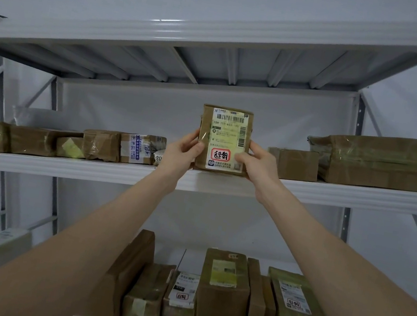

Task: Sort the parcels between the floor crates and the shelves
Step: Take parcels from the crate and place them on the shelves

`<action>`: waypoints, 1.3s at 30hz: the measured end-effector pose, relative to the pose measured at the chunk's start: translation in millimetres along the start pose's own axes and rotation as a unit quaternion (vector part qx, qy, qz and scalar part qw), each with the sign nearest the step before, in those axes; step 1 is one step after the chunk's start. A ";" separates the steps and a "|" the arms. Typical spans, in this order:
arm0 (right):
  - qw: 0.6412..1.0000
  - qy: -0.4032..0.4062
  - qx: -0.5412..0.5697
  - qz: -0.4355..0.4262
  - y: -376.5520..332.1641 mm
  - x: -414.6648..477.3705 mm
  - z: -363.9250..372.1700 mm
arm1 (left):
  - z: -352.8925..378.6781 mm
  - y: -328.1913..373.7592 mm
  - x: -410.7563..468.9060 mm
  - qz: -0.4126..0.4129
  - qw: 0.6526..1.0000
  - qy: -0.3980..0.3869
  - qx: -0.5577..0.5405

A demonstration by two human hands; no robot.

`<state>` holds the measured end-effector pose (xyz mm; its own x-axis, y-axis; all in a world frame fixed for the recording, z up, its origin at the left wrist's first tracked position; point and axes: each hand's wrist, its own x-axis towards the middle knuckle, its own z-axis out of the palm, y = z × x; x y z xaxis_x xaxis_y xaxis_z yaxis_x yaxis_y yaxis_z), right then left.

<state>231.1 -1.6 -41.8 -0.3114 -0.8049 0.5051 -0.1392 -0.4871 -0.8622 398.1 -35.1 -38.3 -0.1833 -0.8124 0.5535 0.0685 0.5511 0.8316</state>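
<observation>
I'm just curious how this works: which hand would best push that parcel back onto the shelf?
Probably the right hand: its thumb lies further across the front of the parcel, so it can press it onto the shelf. The left hand grips only the edge.

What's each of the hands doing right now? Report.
Left hand: grips the labelled parcel by its left edge.
Right hand: grips its right edge.

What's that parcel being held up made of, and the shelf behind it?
The held parcel looks like brown cardboard wrapped in clear tape, judging by its glossy, wrinkled sheen. Its label seems to be printed paper. The shelf appears to be painted metal: smooth, faintly glossy white, with a formed front edge.
</observation>
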 end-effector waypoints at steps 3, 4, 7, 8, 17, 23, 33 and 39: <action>1.000 0.003 0.003 -0.009 0.5 -1.7 3.5 | -4.1 1.4 -6.6 0.006 1.000 -0.012 0.005; 1.000 0.001 0.004 -0.012 0.5 -3.4 5.4 | -5.5 2.6 -9.1 0.006 1.000 -0.012 0.008; 1.000 0.009 -0.005 -0.026 1.3 -9.1 12.4 | -10.6 5.6 -18.2 0.007 1.000 -0.009 0.014; 0.999 0.012 -0.011 -0.029 1.3 -11.9 14.9 | -12.4 5.8 -22.6 0.005 1.000 -0.006 0.015; 0.998 -0.037 -0.036 -0.045 33.4 -62.7 46.0 | -35.8 -8.9 -87.5 -0.041 0.996 0.068 0.048; 0.985 -0.131 -0.114 -0.011 100.8 -121.0 80.2 | -65.0 -62.3 -165.5 -0.103 0.984 0.135 0.056; 0.934 -0.297 -0.121 0.156 216.2 -235.3 164.7 | -135.0 -163.1 -302.4 -0.268 0.929 0.249 0.052; 0.890 -0.366 -0.144 0.229 274.4 -295.9 243.1 | -200.0 -213.1 -369.2 -0.336 0.887 0.309 0.065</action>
<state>513.6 20.5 -418.2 0.2842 -0.9533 -0.1023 -0.4243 -0.0294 -0.9050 647.3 109.4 -410.8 0.4358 -0.8929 -0.1129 0.0258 -0.1129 0.9933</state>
